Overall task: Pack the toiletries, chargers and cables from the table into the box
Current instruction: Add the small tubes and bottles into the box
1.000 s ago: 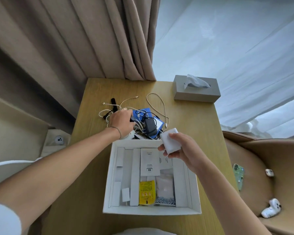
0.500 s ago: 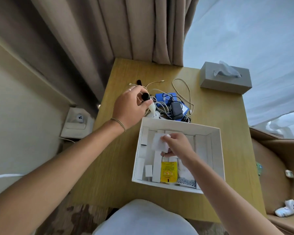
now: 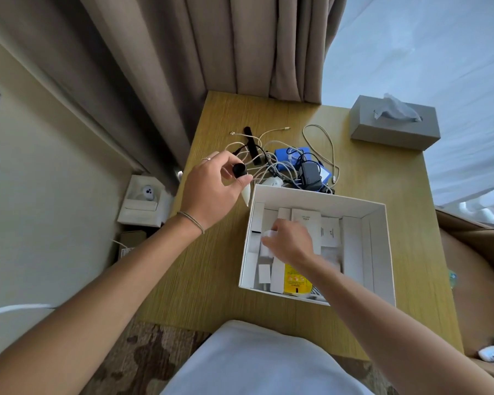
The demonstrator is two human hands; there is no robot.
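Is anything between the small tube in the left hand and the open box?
Nothing visible. The left hand pinches the white tube with a black cap just outside the white box, near its far left corner; the right hand works inside, over the left compartments.

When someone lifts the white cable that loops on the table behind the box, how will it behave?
The white cable will probably be floppy, since it lies in a loose loop. It looks thin, so likely light. It runs into the tangle around the black charger, so a pull may drag neighbours along.
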